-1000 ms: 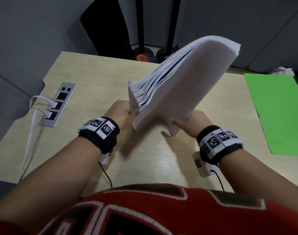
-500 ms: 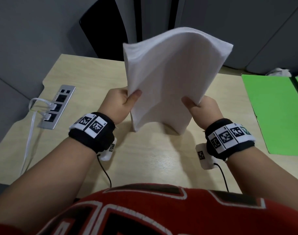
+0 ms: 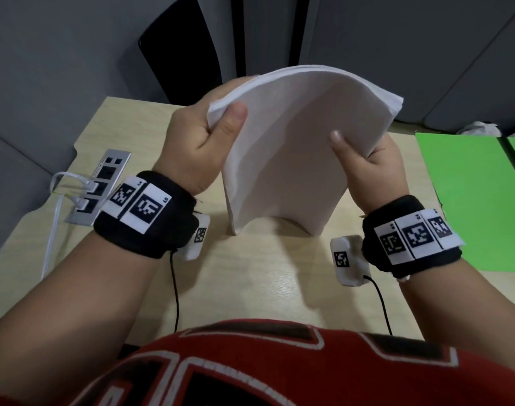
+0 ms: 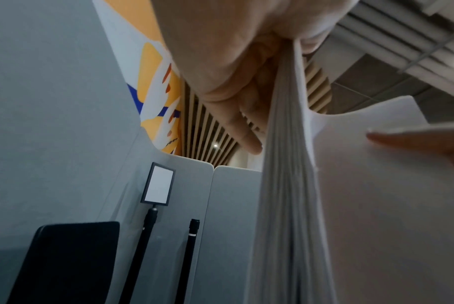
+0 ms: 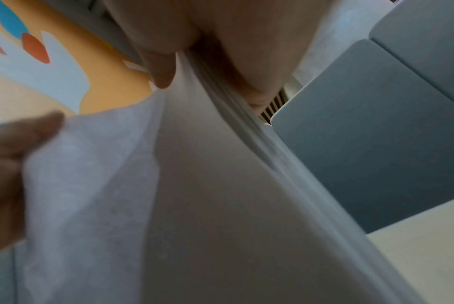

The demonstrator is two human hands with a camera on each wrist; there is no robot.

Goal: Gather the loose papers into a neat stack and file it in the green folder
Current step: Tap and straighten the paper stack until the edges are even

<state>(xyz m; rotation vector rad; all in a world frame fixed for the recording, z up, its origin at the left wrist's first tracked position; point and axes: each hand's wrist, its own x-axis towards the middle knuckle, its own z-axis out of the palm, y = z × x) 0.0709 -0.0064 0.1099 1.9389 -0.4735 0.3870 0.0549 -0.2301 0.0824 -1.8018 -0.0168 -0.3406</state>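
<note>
Left hand (image 3: 203, 142): grips the left edge of the paper stack (image 3: 288, 148), thumb across the near face, fingers curled behind; the left wrist view shows the sheet edges running between thumb and fingers.

Right hand (image 3: 364, 168): grips the right edge of the same stack, thumb laid on the near face and pointing up, fingers wrapped behind.

Paper stack: white sheets, held on end above the desk (image 3: 268, 276), bowed into an arch toward the person. Whether the lower corners touch the desk or hang just over it cannot be told. Top edge slightly fanned at the right corner.

Green folder (image 3: 467, 200): lying open and flat on the desk, to the right of the right hand, apart from the stack.

Desk: pale wood-grain top.

Power strip (image 3: 99, 187): silver, set into the desk at far left, with white cables (image 3: 53, 230) plugged in.

Wristbands (image 3: 146, 213): black, with printed marker tags, one on each wrist.

Partition panels (image 3: 396, 54): grey, behind the desk.
</note>
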